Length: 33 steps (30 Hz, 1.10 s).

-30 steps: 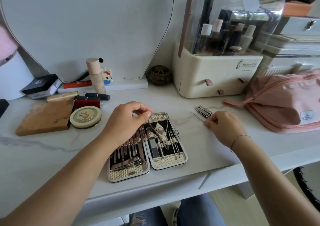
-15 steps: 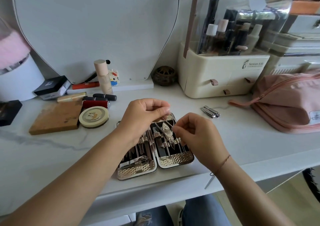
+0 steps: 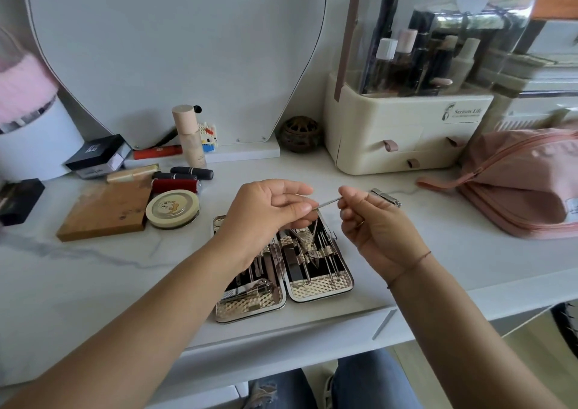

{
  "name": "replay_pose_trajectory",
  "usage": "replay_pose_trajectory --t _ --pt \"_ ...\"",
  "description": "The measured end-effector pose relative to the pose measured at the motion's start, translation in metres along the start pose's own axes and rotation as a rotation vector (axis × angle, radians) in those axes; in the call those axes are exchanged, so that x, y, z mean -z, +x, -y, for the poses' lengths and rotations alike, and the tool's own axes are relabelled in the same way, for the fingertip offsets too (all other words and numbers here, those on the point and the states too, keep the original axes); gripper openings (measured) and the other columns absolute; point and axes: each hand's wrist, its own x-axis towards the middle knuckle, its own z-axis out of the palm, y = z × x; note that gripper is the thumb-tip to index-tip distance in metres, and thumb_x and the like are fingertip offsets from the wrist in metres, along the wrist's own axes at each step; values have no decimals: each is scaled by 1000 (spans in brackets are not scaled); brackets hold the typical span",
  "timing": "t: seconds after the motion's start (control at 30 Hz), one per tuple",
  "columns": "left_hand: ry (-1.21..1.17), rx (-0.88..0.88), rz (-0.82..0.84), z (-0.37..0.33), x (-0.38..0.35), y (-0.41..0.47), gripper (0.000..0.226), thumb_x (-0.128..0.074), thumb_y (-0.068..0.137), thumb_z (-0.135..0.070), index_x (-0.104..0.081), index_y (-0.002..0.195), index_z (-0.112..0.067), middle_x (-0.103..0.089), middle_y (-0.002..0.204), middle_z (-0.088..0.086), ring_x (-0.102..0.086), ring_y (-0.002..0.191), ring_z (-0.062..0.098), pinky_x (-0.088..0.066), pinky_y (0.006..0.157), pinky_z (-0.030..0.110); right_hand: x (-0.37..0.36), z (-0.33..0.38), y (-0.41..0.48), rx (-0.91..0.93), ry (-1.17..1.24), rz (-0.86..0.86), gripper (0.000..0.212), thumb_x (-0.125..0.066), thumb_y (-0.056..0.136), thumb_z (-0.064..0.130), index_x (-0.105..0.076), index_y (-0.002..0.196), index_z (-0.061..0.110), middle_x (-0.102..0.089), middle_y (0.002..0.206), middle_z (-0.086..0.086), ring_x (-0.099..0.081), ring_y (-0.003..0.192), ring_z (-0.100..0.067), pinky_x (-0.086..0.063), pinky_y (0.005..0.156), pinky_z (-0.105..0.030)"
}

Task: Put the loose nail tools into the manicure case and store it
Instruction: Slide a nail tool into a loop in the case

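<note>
Left hand (image 3: pixel 269 211) and right hand (image 3: pixel 375 230) pinch opposite ends of a thin metal tool (image 3: pixel 328 203) above the open manicure case (image 3: pixel 319 287), with the nail clipper (image 3: pixel 387 197) just beyond the right fingers.

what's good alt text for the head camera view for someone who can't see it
The left hand and right hand pinch opposite ends of a thin metal nail tool above an open manicure case of tools on a white table. A nail clipper lies loose on the table beyond the right hand, with a pink pouch further right.
</note>
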Motion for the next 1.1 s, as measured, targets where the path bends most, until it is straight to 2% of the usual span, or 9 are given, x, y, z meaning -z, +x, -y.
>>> replay_pose_trajectory --t 0.13,0.23,0.37,0.5,0.6,0.77,0.87,0.97,1.1 --pt "206 -65 30 3 2 -1 25 -68 80 -5 -68 104 -12 -74 91 5 -71 82 16 -56 74 22 2 1 8 -26 -82 -35 7 -62 82 13 -67 84 8 -61 62 1 -55 51 -3 -44 47 -12" --pt "463 -153 -21 7 12 0 20 -71 79 -20 -72 98 -22 -73 90 -8 -67 80 2 -51 78 13 10 10 13 -19 -172 -62 8 -60 86 13 -66 83 9 -64 62 1 -58 50 -2 -45 46 -12" --pt "540 -143 16 8 11 0 16 -71 78 -30 -73 94 -28 -70 82 -17 -56 60 -8 -40 62 4 14 12 13 -10 -181 -48 7 -60 85 14 -65 84 9 -67 62 2 -60 51 -2 -46 46 -12" --pt "367 -89 6 9 2 3 12 -70 80 -24 -73 91 -24 -74 78 -7 -67 75 0 -49 72 12 8 3 4 -7 -149 7 8 -62 82 15 -65 84 9 -68 65 1 -61 55 -3 -47 49 -12" --pt "127 -24 -38 7 6 5 11 -67 80 -19 -73 89 -16 -75 80 1 -65 72 6 -50 68 14 7 -1 -2 -9 -202 22 6 -60 85 12 -65 85 8 -68 66 0 -61 54 -3 -46 49 -12" --pt "-161 51 -32 3 9 8 23 -68 69 -26 -72 87 -12 -72 80 3 -63 73 8 -52 66 16 1 -5 -11 29 -447 72 9 -63 83 10 -66 82 2 -68 69 -5 -61 56 -6 -46 54 -15" --pt "-139 53 -23 2 7 8 18 -67 75 -22 -71 87 -10 -72 85 6 -66 77 12 -53 67 17 -4 1 -8 128 -642 86 12 -66 82 16 -70 86 5 -68 76 -7 -60 68 -9 -48 66 -22" --pt "-7 67 14 1 2 6 12 -66 81 -19 -71 88 -10 -74 81 6 -70 75 16 -53 64 19 -12 13 -1 225 -658 107 9 -66 83 18 -70 89 14 -66 72 1 -55 63 -3 -44 59 -15" --pt "80 68 44 -1 -6 4 10 -69 81 -18 -71 82 -8 -72 68 4 -69 65 14 -50 56 16 -18 21 11 225 -756 188 10 -70 80 18 -72 83 9 -62 64 0 -50 56 -4 -42 54 -17"
